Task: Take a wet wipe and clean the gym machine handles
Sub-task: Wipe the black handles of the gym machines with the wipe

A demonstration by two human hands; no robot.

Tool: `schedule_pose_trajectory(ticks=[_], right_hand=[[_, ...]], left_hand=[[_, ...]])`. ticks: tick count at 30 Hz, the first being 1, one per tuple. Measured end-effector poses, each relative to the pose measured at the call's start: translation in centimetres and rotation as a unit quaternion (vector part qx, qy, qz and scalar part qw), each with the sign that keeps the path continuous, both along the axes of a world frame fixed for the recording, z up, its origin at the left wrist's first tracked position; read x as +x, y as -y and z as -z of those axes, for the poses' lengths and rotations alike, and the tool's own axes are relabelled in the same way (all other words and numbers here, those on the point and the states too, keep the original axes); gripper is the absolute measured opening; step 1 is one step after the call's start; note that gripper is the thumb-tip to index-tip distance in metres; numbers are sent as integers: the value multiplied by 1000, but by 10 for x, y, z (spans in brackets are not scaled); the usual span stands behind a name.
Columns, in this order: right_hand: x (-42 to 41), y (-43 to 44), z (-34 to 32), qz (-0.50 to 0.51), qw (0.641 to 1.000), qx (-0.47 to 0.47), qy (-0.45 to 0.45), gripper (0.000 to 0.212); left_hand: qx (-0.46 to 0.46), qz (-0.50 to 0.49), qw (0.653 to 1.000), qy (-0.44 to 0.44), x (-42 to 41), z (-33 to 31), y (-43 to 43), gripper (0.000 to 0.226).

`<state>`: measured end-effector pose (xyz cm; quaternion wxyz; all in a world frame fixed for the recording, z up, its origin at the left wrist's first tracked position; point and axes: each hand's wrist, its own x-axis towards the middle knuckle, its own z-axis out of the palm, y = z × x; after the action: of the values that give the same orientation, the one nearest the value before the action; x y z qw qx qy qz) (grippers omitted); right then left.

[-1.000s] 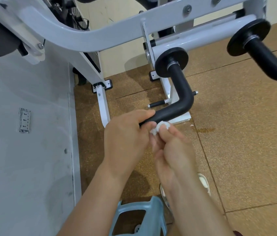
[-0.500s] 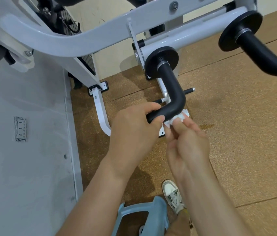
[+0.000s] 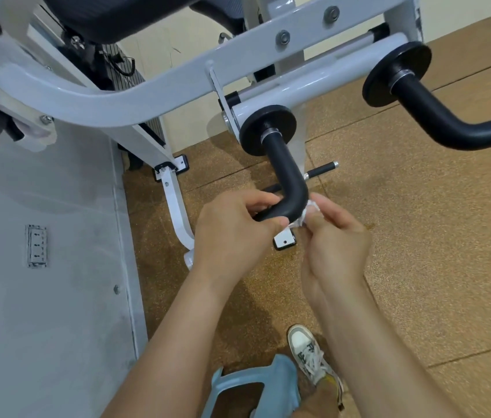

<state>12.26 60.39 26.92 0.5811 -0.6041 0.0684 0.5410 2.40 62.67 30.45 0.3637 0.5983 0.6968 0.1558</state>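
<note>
A black, L-shaped padded handle (image 3: 287,173) hangs from the white machine frame (image 3: 123,98) in the middle of the view. My left hand (image 3: 232,233) grips the lower, near end of this handle. My right hand (image 3: 333,239) pinches a crumpled white wet wipe (image 3: 306,214) and presses it against the outer bend of the handle. A second black handle (image 3: 437,116) juts out at the upper right, untouched.
A grey wall with a socket plate (image 3: 37,245) fills the left side. The machine's white foot (image 3: 178,212) stands on the brown cork-like floor. A light blue plastic stool (image 3: 253,387) and a white sneaker (image 3: 310,354) lie at the bottom.
My right hand has slid the wipe from the handle's near end up toward the bend. My left hand keeps its hold on the handle's end. The view has shifted a little.
</note>
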Motion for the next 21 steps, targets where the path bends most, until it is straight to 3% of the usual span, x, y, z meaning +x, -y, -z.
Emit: schedule_pose_trajectory(ticks=[3, 7, 14, 18, 21], right_hand=[[-2, 13, 4, -53, 998, 26, 32, 23], [11, -15, 10, -39, 999, 17, -31, 28], [13, -5, 16, -92, 994, 54, -26, 26], [24, -36, 25, -126, 988, 69, 49, 28], [30, -22, 25, -125, 987, 94, -32, 25]], left_hand=[[5, -16, 1000, 8, 3, 1, -2, 22], [-20, -13, 999, 30, 8, 2, -8, 22], [-8, -42, 998, 37, 18, 7, -18, 15], [2, -24, 1000, 13, 27, 10, -26, 45], [-7, 22, 1000, -8, 35, 9, -30, 60]])
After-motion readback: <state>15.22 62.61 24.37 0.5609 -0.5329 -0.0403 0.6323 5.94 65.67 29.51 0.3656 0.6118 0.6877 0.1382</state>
